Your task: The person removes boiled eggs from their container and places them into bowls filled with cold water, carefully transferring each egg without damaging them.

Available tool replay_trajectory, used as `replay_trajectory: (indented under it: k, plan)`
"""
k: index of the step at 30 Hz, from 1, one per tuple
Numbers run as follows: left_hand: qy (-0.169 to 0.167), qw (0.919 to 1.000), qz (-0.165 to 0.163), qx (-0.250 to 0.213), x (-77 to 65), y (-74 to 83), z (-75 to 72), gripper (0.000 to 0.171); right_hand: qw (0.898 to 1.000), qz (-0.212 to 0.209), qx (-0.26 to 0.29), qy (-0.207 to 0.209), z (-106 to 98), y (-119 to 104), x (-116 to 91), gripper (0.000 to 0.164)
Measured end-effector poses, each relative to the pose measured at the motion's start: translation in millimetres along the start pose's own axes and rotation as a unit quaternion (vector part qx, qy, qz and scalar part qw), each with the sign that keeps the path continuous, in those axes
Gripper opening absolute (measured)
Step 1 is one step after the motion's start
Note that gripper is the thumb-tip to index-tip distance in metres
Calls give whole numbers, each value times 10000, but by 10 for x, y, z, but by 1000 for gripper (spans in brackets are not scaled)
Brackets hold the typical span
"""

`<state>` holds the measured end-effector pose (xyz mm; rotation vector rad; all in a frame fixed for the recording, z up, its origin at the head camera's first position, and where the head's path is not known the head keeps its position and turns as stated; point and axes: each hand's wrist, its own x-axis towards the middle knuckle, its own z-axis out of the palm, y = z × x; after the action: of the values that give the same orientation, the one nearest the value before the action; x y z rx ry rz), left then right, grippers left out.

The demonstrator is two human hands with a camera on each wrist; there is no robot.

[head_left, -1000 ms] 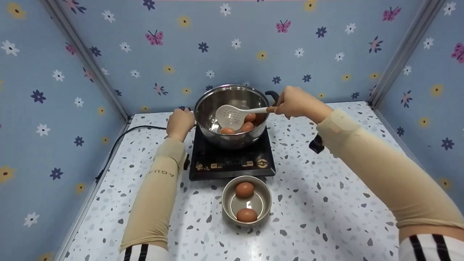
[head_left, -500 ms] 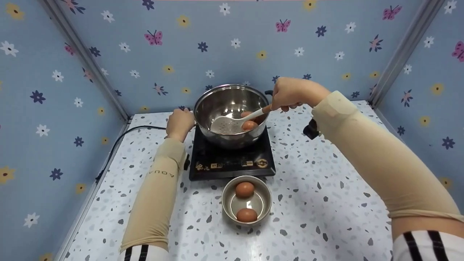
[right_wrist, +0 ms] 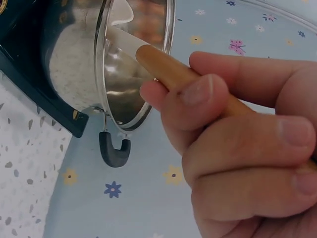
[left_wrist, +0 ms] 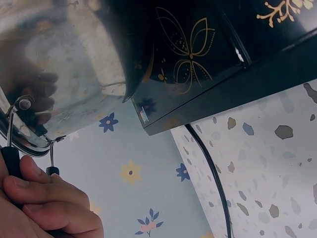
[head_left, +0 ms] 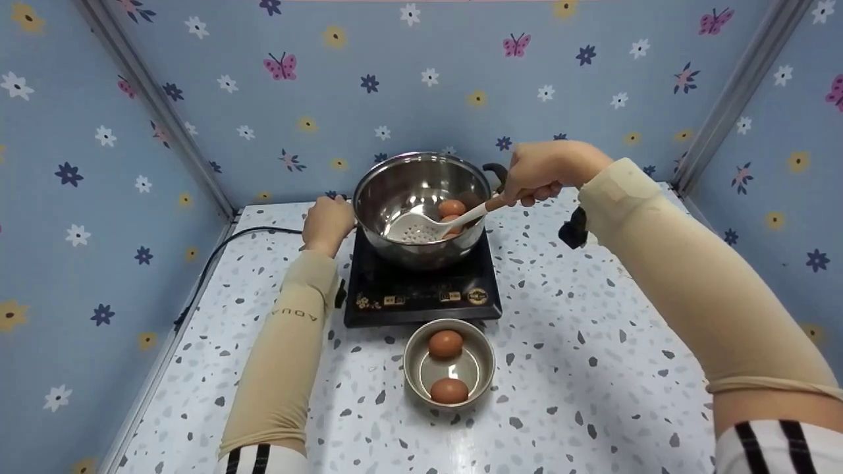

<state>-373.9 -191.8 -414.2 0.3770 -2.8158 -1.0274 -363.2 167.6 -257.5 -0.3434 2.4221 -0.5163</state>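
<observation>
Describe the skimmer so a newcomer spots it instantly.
Find the black cooktop on the speckled counter, then the steel pot standing on it. The skimmer slants into that pot over its right side, its brown handle gripped by the right hand. Unlike the round brown eggs beside it, its head is pale and perforated.

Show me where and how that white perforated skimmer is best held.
Probably by its wooden handle, from the right: the skimmer slants over the right rim of the pot, leaving that slim grip outside while its head sits inside. The right hand grips it there.
</observation>
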Motion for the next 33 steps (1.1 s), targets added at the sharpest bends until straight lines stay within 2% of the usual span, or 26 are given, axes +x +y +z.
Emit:
replay_trajectory:
  k: [8, 14, 18, 24, 33]
  plan:
    - [44, 10000, -27, 35, 18, -13, 7, 51, 9962, 68, 800, -341, 11, 193, 41, 24]
    - [123, 9999, -10, 33, 28, -7, 19, 54, 9901, 18, 1333, -436, 70, 364, 99, 27]
    - [41, 9999, -48, 85, 33, 2, 7, 57, 9860, 10, 1593, -489, 111, 452, 127, 29]
    - [-8, 9999, -86, 81, 39, 16, -4, 57, 9783, 7, 2026, -437, 163, 537, 154, 32]
    - [-7, 10000, -71, -30, 51, -4, 0, 54, 9768, 71, 2139, -114, 213, 629, 153, 32]
